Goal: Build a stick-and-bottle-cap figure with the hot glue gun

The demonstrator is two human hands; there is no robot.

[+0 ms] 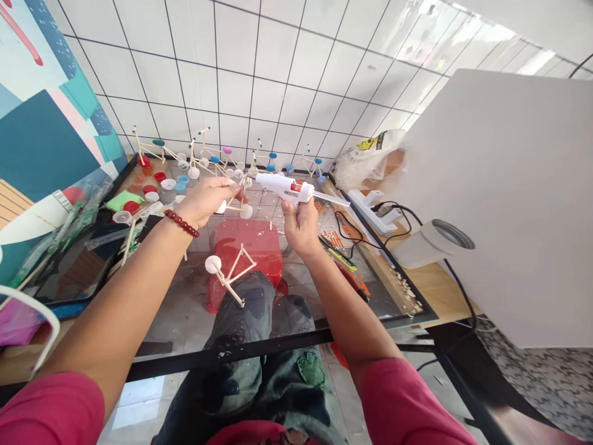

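My right hand (302,227) is wrapped round the handle of a white glue gun (277,184), with a long translucent glue stick (332,198) out of its back. The nozzle points left, close to the fingertips of my left hand (210,196). Those fingers pinch a small wooden-stick frame with white bottle caps (246,211); they partly hide it, and whether the nozzle touches it I cannot tell. Nearer me on the glass table lies another stick frame (230,288), with a white cap (213,264) at its left end.
Several stick models with coloured caps (215,159) stand along the tiled wall. Loose bottle caps (160,177) and a black tablet-like object (71,266) lie left. At right are a yellow cutter (343,259), cables, a power strip (374,212), a plastic bag (370,159) and a grey cylinder (430,244).
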